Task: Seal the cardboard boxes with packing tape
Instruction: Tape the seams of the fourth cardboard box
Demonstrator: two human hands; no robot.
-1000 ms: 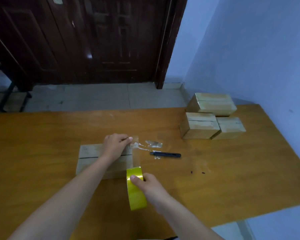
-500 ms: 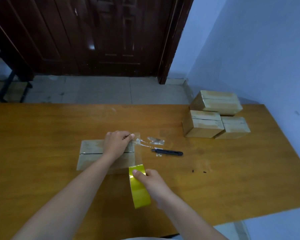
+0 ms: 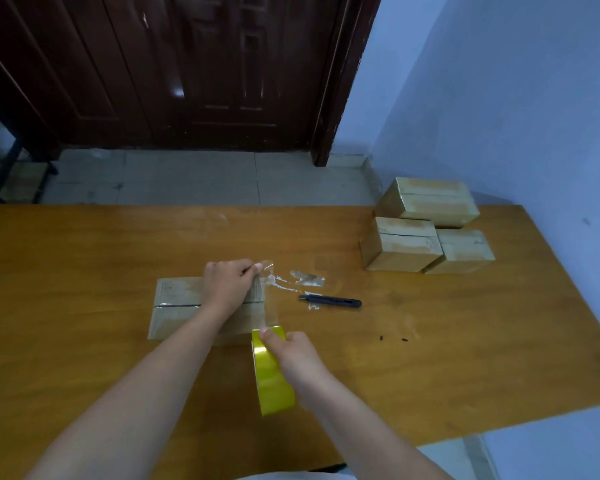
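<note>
Head view: a flat brown cardboard box (image 3: 187,306) lies on the orange-brown wooden table (image 3: 84,244), its top seam running left to right. The left hand (image 3: 227,282) rests on the box's right part and pinches the free end of a clear strip of packing tape (image 3: 270,299) at the far right corner. The right hand (image 3: 291,358) grips the yellow roll of packing tape (image 3: 271,375) just in front of the box, thumb on the roll's top edge, so the strip stretches from the roll up across the box's right end. It looks not yet pressed down or cut. A black utility knife (image 3: 331,301) lies just right of the box beside scraps of clear tape (image 3: 307,278). Three more small cardboard boxes (image 3: 426,226) sit grouped at the table's far right corner; whether they are already taped I cannot tell. As I judge it, this box is only begun: the strip still needs laying, smoothing and cutting, and the long seam shows no tape that I can make out
</note>
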